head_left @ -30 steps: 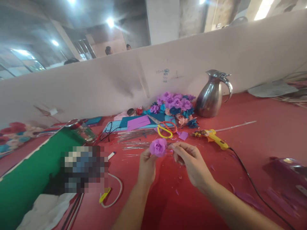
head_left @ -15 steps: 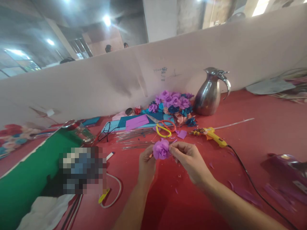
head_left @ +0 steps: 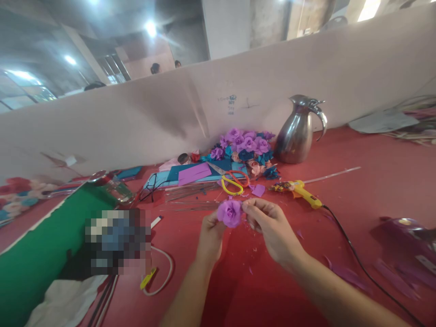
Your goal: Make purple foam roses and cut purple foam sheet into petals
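Note:
A purple paper rose [head_left: 230,214] faces me above the red table, held by my left hand [head_left: 210,238], whose fingers close behind the bloom and are partly hidden. At the rose's right edge, my right hand [head_left: 272,227] pinches an outer petal between thumb and fingertips. Just beyond the hands lie scissors [head_left: 233,182] with one yellow and one red handle, and a small purple paper piece [head_left: 258,190]. Thin wires [head_left: 190,193] are spread left of the scissors. A yellow glue gun [head_left: 304,193] with a clear glue stick rests to the right.
Finished paper flowers [head_left: 247,145] are heaped against the partition [head_left: 136,122]. Beside them stands a steel jug [head_left: 296,131]. Coloured paper sheets [head_left: 195,173], eyeglasses [head_left: 154,186] and a glass jar [head_left: 116,188] lie further left. A green box [head_left: 44,245] fills the left side; a black cord [head_left: 354,252] crosses the right.
Both hands stay on the rose, which turned slightly and then faced me again. My right fingertips shifted along its right edge. The camera view moved a little.

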Motion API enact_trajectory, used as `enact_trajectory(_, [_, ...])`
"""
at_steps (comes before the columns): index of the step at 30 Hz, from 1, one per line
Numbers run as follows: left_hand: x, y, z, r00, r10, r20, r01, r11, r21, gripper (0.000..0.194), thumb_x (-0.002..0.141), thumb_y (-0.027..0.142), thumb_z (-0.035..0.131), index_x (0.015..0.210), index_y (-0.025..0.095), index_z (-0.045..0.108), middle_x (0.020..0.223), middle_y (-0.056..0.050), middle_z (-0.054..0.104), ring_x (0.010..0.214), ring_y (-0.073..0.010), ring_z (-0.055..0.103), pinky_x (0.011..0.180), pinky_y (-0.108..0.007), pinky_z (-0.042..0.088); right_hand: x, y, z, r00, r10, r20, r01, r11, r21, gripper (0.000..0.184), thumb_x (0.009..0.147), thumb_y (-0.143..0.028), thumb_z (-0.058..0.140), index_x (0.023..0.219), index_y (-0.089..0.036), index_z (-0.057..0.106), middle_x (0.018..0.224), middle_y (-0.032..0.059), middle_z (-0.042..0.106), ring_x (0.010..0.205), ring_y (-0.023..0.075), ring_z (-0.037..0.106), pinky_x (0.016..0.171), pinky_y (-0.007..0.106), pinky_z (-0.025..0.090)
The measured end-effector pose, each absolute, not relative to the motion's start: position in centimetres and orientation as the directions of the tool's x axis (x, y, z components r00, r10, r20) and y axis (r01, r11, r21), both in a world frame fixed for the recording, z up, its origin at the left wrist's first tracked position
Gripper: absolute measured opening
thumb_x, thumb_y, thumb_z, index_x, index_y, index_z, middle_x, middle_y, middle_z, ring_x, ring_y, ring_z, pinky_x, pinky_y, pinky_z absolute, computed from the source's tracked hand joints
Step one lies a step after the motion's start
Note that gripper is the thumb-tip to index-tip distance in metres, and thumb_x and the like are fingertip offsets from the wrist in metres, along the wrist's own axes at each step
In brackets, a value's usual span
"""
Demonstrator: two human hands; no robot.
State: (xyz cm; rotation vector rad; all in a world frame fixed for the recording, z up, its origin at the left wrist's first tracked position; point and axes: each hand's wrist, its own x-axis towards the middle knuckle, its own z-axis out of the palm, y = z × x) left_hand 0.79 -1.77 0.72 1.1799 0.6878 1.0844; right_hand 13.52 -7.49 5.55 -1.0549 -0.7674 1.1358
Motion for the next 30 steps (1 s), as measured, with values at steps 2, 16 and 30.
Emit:
enact_trajectory(2, [1.0,-1.8,1.1,0.360,0.930,0.069,-0.342,0.063,0.938,0.006,0.065,0.024,0.074,0.071,0.021,0.073,0.068,0.000,0.068,0.077,-0.0177,0.060,0.082,-0.033,0.043,13.7,-7.6,5.6,0.298,0.954,0.027,-0.283,0.116,-0.952,0.021,0.079,-0.035,0.060,0.066,-0.019,0.058,0.049,-0.0061,0.043,0.046,0.0079,0.034,0.047,0.024,0.026])
enact_trajectory(16, [0.7,-1.8,0.5,0.429,0.901,0.054,-0.396,0.134,0.909,0.016,0.065,0.018,0.074,0.080,0.022,0.075,0.074,-0.001,0.072,0.086,-0.0198,0.062,0.085,-0.034,0.042,14.5,-7.3,5.3,0.149,0.600,0.786,0.672,0.522,-0.526,0.016,0.076,-0.011,0.058,0.083,-0.023,0.066,0.081,0.0026,0.060,0.078,0.0186,0.054,0.072,0.035,0.043])
enact_trajectory(30, [0.0,-1.2,0.7,0.373,0.896,0.240,-0.247,-0.153,0.957,0.015,0.071,0.034,0.069,0.067,0.021,0.073,0.083,-0.006,0.069,0.086,-0.0215,0.058,0.083,-0.035,0.044,13.9,-7.1,4.7,0.137,0.988,0.067,-0.234,0.098,-0.967,0.021,0.082,-0.040,0.057,0.086,-0.020,0.062,0.081,0.0025,0.062,0.077,0.0164,0.057,0.070,0.029,0.044])
